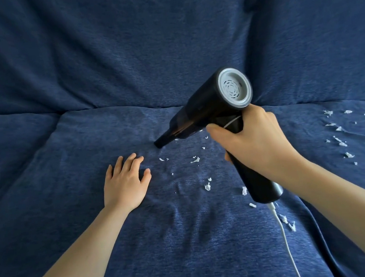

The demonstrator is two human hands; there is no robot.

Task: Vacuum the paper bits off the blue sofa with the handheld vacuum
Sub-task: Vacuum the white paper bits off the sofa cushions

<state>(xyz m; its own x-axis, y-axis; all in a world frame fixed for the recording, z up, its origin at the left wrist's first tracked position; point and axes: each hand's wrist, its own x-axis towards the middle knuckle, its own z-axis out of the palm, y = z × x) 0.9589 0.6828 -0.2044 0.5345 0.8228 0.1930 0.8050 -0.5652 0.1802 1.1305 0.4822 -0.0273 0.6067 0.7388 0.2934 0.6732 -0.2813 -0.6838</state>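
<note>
My right hand (pixel 254 141) grips the handle of a black handheld vacuum (pixel 205 110) with a grey vented rear cap. Its narrow nozzle points down and left, its tip at the surface of the blue sofa seat (pixel 188 240). Small white paper bits (pixel 195 159) lie scattered on the seat just right of the nozzle tip and below it. My left hand (pixel 125 183) rests flat on the seat to the left of the nozzle, fingers spread. More paper bits (pixel 341 140) lie on the seat cushion at the far right.
A white cord (pixel 286 240) runs from the bottom of the vacuum handle down over the seat to the lower edge of the view. The sofa backrest (pixel 143 40) rises behind. A seam divides off another seat cushion on the left.
</note>
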